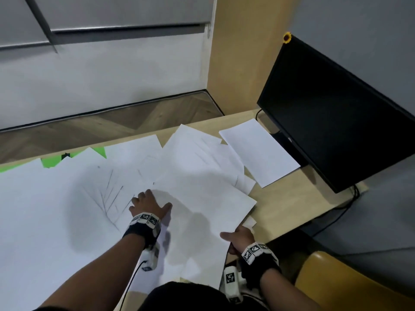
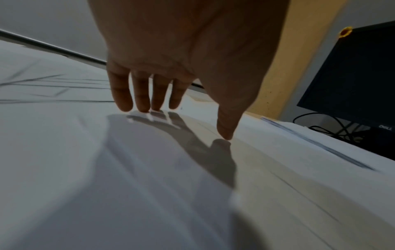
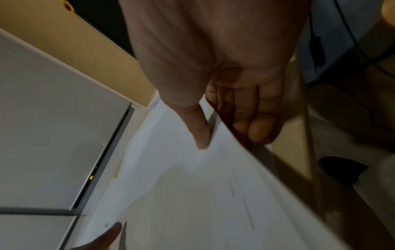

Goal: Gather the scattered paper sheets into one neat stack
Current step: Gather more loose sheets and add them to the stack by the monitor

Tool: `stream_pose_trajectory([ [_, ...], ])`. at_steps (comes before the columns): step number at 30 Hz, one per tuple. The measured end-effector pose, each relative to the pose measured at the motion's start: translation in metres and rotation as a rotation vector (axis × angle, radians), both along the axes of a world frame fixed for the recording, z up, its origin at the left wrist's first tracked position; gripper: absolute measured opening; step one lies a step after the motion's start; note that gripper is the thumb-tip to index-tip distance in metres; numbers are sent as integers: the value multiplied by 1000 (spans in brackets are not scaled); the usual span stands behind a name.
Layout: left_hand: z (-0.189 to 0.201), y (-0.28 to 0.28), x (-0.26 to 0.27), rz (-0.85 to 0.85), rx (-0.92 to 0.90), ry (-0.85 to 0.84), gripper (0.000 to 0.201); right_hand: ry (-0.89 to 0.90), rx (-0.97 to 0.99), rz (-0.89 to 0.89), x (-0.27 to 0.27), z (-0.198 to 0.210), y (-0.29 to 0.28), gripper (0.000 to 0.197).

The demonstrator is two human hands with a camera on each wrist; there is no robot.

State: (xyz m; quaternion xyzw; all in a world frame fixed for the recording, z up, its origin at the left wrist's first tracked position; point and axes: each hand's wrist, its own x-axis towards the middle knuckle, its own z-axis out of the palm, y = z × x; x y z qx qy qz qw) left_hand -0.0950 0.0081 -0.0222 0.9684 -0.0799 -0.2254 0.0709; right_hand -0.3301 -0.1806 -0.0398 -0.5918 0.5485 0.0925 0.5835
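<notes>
1. Far left of the head view: white paper sheets lie overlapped and askew across the bench, covering most of it; a green patch shows at their upper edge.
2. Centre: the left hand rests on the sheets with fingers straight and spread, the tips touching paper, gripping nothing.
3. Lower right: the right hand pinches the near edge of a top sheet, thumb above and fingers beneath.
4. Right of centre: a single sheet lies beside the spread, partly in front of a dark monitor.
5. Bottom right corner: a yellow chair.
</notes>
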Motion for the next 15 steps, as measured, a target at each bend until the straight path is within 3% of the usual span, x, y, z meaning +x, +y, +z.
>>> stream_pose_trajectory([
  [4,-9,29,-3,111,-30,-50,95,-70,166,-133,10,7,32,34],
  [9,-25,63,-3,122,-26,-12,107,27,-302,-115,9,4,25,59],
  [15,-19,72,-3,127,-21,-64,101,229,-554,-34,2,32,-2,65],
])
